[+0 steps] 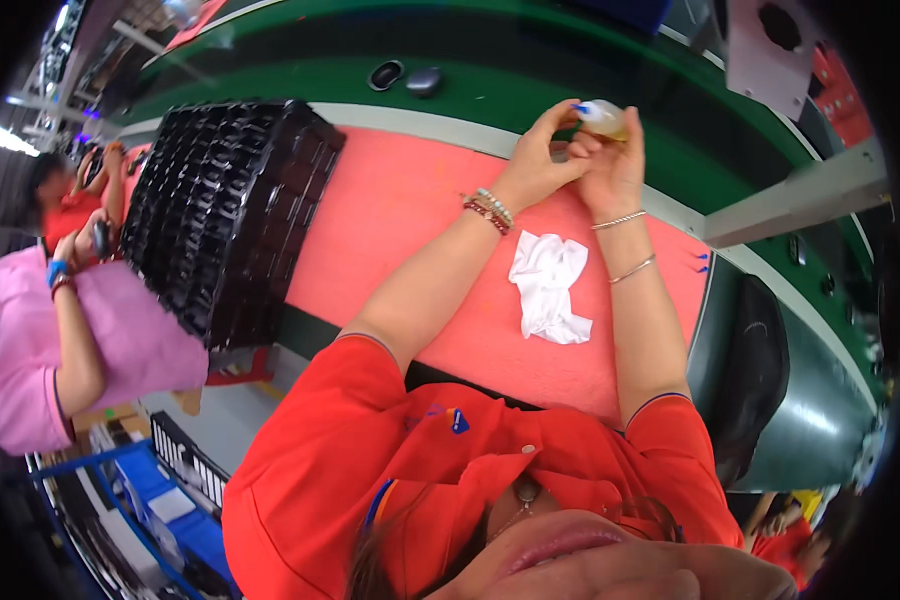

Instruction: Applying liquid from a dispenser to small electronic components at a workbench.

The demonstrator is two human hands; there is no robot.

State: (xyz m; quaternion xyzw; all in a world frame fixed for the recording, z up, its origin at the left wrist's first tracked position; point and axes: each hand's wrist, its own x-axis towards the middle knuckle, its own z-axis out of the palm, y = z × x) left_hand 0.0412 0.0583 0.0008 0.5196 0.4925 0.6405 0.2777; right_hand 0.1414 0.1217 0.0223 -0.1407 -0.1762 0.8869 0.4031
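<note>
The person is holding both hands up together over the far edge of the red tabletop (390,210). The right hand (610,165) is closing its grip around a small bottle (602,118) with a blue tip, and the bottle is sitting up at the top of the fingers. The left hand (538,160) is pressing in close beside it, with its fingers curling toward a small dark thing between the two hands; that thing is too hidden to tell what it is, so it is not clear whether the left grip is truly holding it. A white cloth (550,285) is lying crumpled on the tabletop just below the hands, and no hand is touching it. A stack of black trays (235,210) is standing on the left of the tabletop, well apart from the hands. Two dark oval parts (405,78) are lying on the green belt (530,70) beyond. Judging from this, the work with the bottle looks to be under way, and the cloth is waiting unused. Another person in pink (40,350) is working off to the left.
</note>
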